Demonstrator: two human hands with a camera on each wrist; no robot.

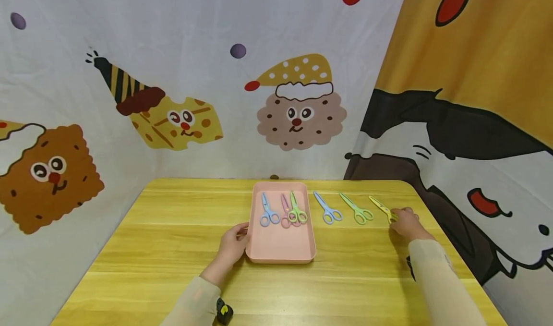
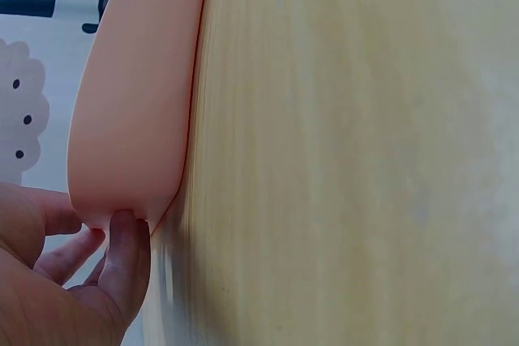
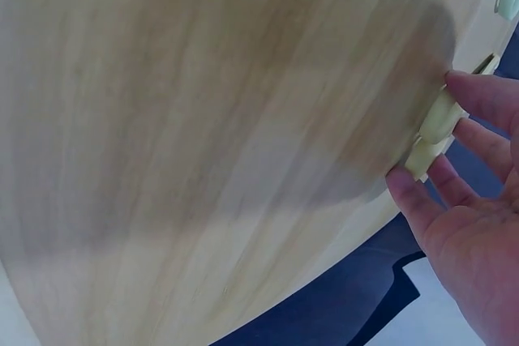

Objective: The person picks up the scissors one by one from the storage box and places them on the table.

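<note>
The pink tray [image 1: 281, 251] stands on the table, its left wall held by my left hand [image 1: 234, 243]. In the left wrist view, the left fingers [image 2: 123, 253] and thumb meet at the tray's side [image 2: 138, 119]. Over to the right, my right hand [image 1: 409, 223] grips the handle end of the yellow scissors [image 1: 380, 205], which lie with the blades pointing away. From the right wrist, the fingertips [image 3: 405, 188] sit around the yellow handles [image 3: 438, 119]. Inside the tray are blue scissors [image 1: 269, 213] and pink scissors [image 1: 284, 207], with green scissors [image 1: 294, 206] partly over the pink pair.
Between the tray and my right hand, a second blue pair of scissors [image 1: 327, 209] and a second green pair [image 1: 355, 210] lie on the wooden table [image 1: 173, 220]. A cloth [image 1: 194, 38] with cartoon prints hangs behind the table's far edge.
</note>
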